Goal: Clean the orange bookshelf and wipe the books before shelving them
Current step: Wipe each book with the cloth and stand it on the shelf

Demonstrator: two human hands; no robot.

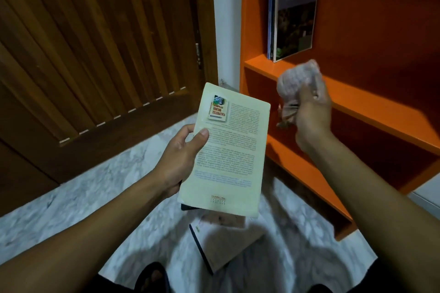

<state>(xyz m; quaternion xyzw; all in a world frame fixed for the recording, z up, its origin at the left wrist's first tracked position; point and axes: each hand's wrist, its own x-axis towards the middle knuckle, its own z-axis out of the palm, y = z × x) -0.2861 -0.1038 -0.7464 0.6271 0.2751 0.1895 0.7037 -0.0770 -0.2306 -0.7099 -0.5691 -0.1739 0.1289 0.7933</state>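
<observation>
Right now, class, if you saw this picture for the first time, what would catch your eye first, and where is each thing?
The pale yellow paperback book sits mid-frame, back cover up, held at its left edge by the left hand. To its right, the right hand grips a crumpled grey cloth before the bright orange wooden bookshelf, where two upright books lean on the upper shelf. More books lie on the marble floor below.

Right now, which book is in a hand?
The pale yellow book, gripped by the left hand. The others stand on the orange shelf or lie on the floor.
</observation>
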